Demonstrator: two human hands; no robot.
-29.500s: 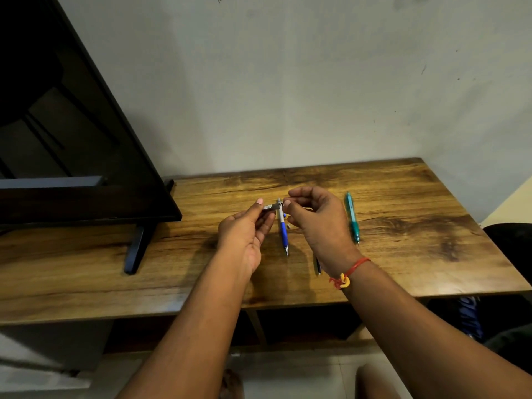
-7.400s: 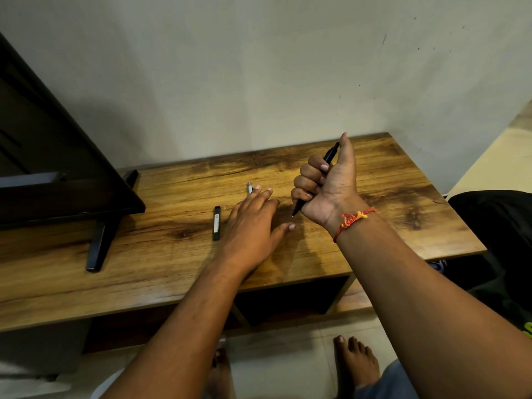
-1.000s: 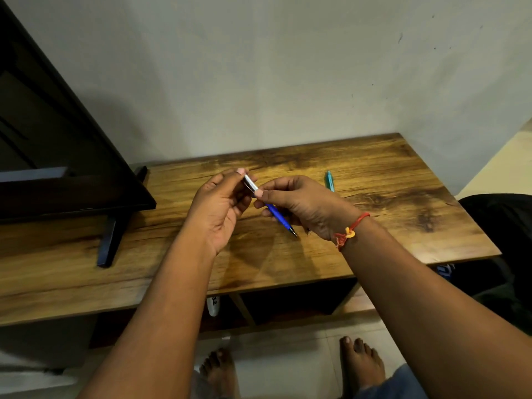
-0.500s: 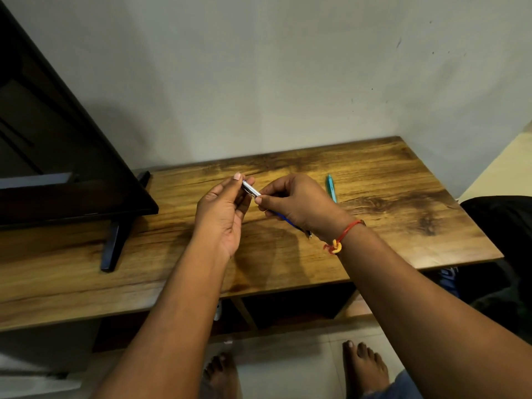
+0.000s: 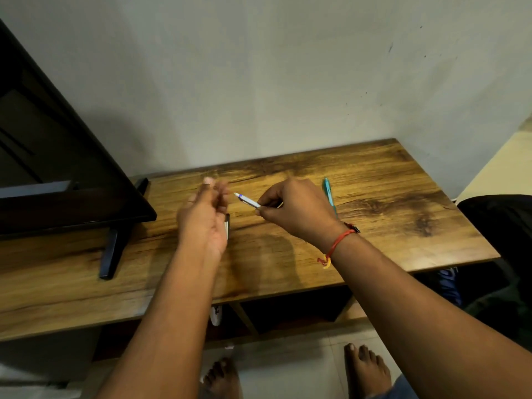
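Above a wood-grain tabletop (image 5: 374,226), brown with dark streaks, two bare hands are raised close together. The right hand (image 5: 296,210) pinches a slim pen (image 5: 248,201) between thumb and fingertips. Only the pen's pale, silvery end shows, pointing toward the left hand; the rest is hidden inside the grip. The left hand (image 5: 205,218) hovers just beside that end without touching it. Motion blur smears its bent fingers, so whether they pinch anything cannot be told. A red thread bracelet (image 5: 336,244) with a yellow knot circles the right wrist. One teal pen (image 5: 328,194) lies on the tabletop behind the right hand, partly covered by it. One small black oblong (image 5: 228,226) lies flat beside the left palm, half hidden. At left, a black flat screen (image 5: 72,168), cut off by the frame, stands on a thin dark foot (image 5: 110,254). Two bare feet (image 5: 365,370) rest on pale floor tiles below, both cut off.
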